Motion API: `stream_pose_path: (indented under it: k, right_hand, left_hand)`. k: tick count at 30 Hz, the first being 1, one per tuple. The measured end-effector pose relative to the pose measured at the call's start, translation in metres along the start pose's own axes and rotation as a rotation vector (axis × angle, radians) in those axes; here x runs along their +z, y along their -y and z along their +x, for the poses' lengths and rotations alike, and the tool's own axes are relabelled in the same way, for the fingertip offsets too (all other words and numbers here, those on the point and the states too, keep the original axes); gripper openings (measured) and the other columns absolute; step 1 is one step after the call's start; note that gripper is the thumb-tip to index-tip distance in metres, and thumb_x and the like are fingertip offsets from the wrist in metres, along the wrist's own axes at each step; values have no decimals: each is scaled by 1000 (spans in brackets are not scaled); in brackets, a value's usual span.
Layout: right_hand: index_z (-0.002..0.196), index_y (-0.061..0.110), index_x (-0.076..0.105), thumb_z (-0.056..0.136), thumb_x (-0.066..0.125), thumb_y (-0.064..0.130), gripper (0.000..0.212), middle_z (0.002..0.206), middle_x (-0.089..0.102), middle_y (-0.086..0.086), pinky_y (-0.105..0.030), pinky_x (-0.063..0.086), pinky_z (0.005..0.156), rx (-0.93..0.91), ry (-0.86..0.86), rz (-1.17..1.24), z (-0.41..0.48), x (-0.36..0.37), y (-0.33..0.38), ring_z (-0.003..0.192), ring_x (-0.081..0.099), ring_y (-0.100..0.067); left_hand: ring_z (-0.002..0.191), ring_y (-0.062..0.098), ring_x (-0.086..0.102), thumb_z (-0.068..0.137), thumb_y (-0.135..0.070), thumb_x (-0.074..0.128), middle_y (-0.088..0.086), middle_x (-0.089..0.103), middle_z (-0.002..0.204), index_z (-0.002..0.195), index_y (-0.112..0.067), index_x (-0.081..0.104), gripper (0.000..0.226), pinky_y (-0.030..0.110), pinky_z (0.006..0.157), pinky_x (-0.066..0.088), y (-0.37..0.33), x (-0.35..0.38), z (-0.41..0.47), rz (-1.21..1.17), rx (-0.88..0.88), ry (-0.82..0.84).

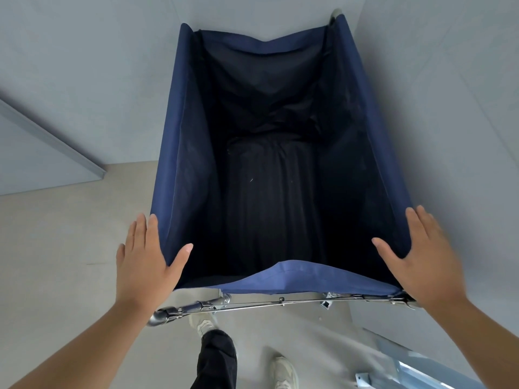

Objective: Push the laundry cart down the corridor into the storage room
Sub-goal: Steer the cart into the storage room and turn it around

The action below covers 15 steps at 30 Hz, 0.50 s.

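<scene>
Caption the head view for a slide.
Flat left hand and right hand straddle the near corners of the navy laundry cart.

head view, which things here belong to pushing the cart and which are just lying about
Job: laundry cart, its metal rail, left hand and right hand open at its near corners.
Lying about: metal bracket on the floor lower right, grey panel at left.

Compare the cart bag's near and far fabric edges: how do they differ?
The near edge of the navy fabric cart bag bows inward at its middle, bare steel frame bar showing under it. The far edge dips in a shallow V, its frame hidden except one corner post. Both are slack navy hems.
</scene>
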State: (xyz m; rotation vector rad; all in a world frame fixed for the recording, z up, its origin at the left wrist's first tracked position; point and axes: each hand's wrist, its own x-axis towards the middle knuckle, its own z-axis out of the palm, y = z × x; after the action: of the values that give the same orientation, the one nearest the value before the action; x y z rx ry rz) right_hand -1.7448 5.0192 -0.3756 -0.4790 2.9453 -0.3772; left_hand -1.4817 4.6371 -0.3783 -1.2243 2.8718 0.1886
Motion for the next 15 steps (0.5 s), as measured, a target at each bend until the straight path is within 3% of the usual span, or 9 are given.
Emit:
stream_pose_path:
  k: [15]
  right_hand:
    - [154,15,23,80,43,72,95,165,20,-3,-45,30,115,2,14,-3,-1,-1,1,152,16,-21]
  left_hand:
    - [146,33,19,83,-79,23,18,23,157,150,-11,18,95,57,110,30,0,0,2,16,-1,0]
